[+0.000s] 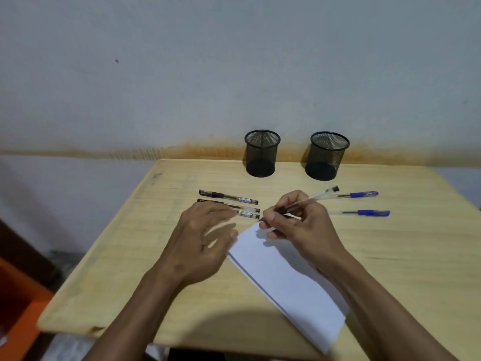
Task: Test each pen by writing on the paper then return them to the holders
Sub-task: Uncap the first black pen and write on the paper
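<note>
Wall [182,74]: pale grey, with a rust-coloured stain band running along it just above table height.

Table [130,256]: light wood top, set against the wall. Its near-left corner shows a chipped edge.

Paper [281,277]: a white sheet lying flat on the table at a slant, its far corner under the two hands and its near corner by the table's front edge. No writing can be made out on the visible part.

Left hand [200,241]: raised slightly over the table at the paper's left edge, fingers relaxed and spread apart, holding nothing. It partly covers the nearest black pen.

Right hand [299,225]: over the paper's far corner, fingers and thumb pinched round a clear pen [304,203] with a dark grip. The pen slants up and away to the right; its tip sits at the paper's far corner, though contact cannot be confirmed.

Holders: two black mesh cups stand upright near the wall, well apart from the hands, the left holder [261,153] and the right holder [326,156]. Neither contains a pen.

Black pens [229,197]: three, lying side by side left of the hands, just beside one another.

Blue pens [361,195]: two, lying right of the hands, one behind the other, apart.
</note>
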Motion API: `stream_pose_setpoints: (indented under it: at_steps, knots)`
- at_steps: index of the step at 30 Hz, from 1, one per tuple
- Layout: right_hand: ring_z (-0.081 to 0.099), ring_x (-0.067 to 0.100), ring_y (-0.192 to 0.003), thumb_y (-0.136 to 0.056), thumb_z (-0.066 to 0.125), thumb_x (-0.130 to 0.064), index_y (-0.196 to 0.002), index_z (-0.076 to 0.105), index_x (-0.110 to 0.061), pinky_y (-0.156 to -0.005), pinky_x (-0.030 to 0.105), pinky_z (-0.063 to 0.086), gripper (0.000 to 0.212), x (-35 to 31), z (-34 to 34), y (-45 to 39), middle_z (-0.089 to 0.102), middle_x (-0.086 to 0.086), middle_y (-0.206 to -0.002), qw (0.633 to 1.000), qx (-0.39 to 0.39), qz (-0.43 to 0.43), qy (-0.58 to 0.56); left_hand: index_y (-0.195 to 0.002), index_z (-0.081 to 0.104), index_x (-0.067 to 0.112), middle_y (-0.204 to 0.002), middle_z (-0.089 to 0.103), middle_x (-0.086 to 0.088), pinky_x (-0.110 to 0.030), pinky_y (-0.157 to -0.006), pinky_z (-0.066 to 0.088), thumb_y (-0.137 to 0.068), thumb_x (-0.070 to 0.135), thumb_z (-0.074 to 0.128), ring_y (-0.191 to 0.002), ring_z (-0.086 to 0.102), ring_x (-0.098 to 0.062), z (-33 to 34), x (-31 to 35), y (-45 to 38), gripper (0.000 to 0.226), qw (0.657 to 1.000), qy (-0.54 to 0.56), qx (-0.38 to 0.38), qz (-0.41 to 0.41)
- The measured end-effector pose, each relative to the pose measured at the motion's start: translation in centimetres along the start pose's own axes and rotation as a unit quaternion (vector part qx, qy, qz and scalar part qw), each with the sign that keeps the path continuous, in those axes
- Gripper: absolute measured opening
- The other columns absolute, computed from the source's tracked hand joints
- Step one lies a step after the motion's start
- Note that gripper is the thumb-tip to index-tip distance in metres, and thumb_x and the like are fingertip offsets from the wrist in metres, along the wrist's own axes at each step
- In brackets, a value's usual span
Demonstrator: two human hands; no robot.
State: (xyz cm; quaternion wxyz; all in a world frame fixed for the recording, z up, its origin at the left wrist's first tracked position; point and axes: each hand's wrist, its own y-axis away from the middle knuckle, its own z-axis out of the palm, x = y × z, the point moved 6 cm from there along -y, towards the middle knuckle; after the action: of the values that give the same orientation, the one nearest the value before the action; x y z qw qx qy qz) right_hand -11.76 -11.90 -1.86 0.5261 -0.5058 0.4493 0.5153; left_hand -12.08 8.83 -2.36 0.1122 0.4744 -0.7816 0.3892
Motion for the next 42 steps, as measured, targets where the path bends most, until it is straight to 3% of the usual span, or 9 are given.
stream_pose_setpoints:
  at_steps: [5,9,12,19,24,28,32,37,42]
  knots:
    - [0.072,0.034,-0.072,-0.088,0.071,0.009,-0.089,0.061,0.003,-0.063,0.034,0.060,0.012,2.2,1.3,0.1,0.071,0.019,-0.070,0.999,-0.031,0.023,0.023,-0.128,0.060,0.041,-0.141,0.049,0.022,-0.049,-0.114,0.028,-0.080,0.055,0.066,-0.139,0.030,0.001,1.7,-0.4,-0.2,0.051,0.987,-0.060,-0.148,0.027]
    - [0.069,0.031,-0.073,-0.085,0.071,0.014,-0.089,0.062,0.009,-0.071,0.032,0.060,0.010,2.9,1.3,0.8,0.069,0.025,-0.076,0.995,-0.085,0.025,0.047,-0.136,0.052,0.047,-0.152,0.039,0.019,-0.053,-0.121,0.007,-0.085,0.062,0.057,-0.147,0.015,0.001,2.7,-1.1,0.2,0.053,0.969,-0.103,-0.223,0.041]
    - [0.070,0.027,-0.072,-0.082,0.077,0.009,-0.087,0.068,0.006,-0.071,0.035,0.060,0.011,2.9,1.1,0.6,0.074,0.025,-0.084,0.991,-0.088,0.012,0.104,-0.139,0.046,0.049,-0.155,0.034,0.017,-0.053,-0.121,0.005,-0.087,0.066,0.050,-0.148,0.012,0.000,3.0,-1.3,0.4,0.055,0.963,-0.124,-0.233,0.056]
    - [0.068,0.045,-0.060,-0.072,0.078,0.007,-0.066,0.067,-0.012,-0.058,0.043,0.053,0.023,4.4,3.4,-0.6,0.074,0.023,-0.070,0.991,-0.068,0.012,0.116,-0.146,0.034,0.049,-0.158,0.030,0.014,-0.046,-0.122,0.007,-0.090,0.065,0.046,-0.148,0.015,-0.004,3.1,-2.2,0.8,0.060,0.956,-0.131,-0.254,0.069]
    - [0.058,0.030,-0.054,-0.069,0.076,0.005,-0.059,0.059,-0.007,-0.054,0.044,0.045,0.023,4.7,3.7,-0.9,0.065,0.032,-0.063,0.991,-0.065,0.030,0.116,-0.151,0.021,0.048,-0.163,0.019,0.010,-0.041,-0.122,0.009,-0.090,0.071,0.033,-0.150,0.007,-0.005,3.6,-1.9,0.6,0.066,0.943,-0.161,-0.279,0.088]
    - [0.062,0.038,-0.054,-0.070,0.076,0.011,-0.064,0.058,0.005,-0.052,0.039,0.046,0.020,4.6,4.1,-1.2,0.068,0.028,-0.063,0.987,-0.076,0.012,0.141,-0.152,0.013,0.050,-0.164,0.010,0.013,-0.039,-0.123,0.003,-0.089,0.075,0.027,-0.150,0.001,-0.003,3.8,-2.4,0.7,0.069,0.939,-0.168,-0.291,0.078]
    - [0.066,0.051,-0.061,-0.069,0.075,0.007,-0.064,0.059,0.004,-0.052,0.043,0.049,0.017,4.7,4.2,-1.4,0.070,0.023,-0.060,0.984,-0.078,0.009,0.157,-0.152,0.016,0.048,-0.164,0.012,0.013,-0.039,-0.123,0.006,-0.090,0.073,0.029,-0.150,0.003,-0.004,3.6,-2.2,0.8,0.068,0.942,-0.168,-0.282,0.076]
    - [0.071,0.047,-0.063,-0.069,0.077,0.000,-0.063,0.062,-0.001,-0.054,0.050,0.054,0.016,4.7,4.6,-1.5,0.073,0.019,-0.061,0.979,-0.091,0.004,0.182,-0.152,0.021,0.046,-0.164,0.017,0.010,-0.042,-0.122,0.010,-0.090,0.071,0.032,-0.151,0.007,-0.006,3.6,-2.2,0.8,0.067,0.943,-0.165,-0.277,0.079]
    - [0.067,0.037,-0.056,-0.067,0.077,-0.002,-0.061,0.063,-0.002,-0.051,0.033,0.046,0.015,4.3,4.9,-1.5,0.072,0.013,-0.058,0.973,-0.106,-0.004,0.203,-0.150,0.027,0.044,-0.163,0.020,0.009,-0.044,-0.122,0.013,-0.090,0.069,0.034,-0.151,0.011,-0.008,3.5,-2.1,0.7,0.066,0.944,-0.163,-0.274,0.081]
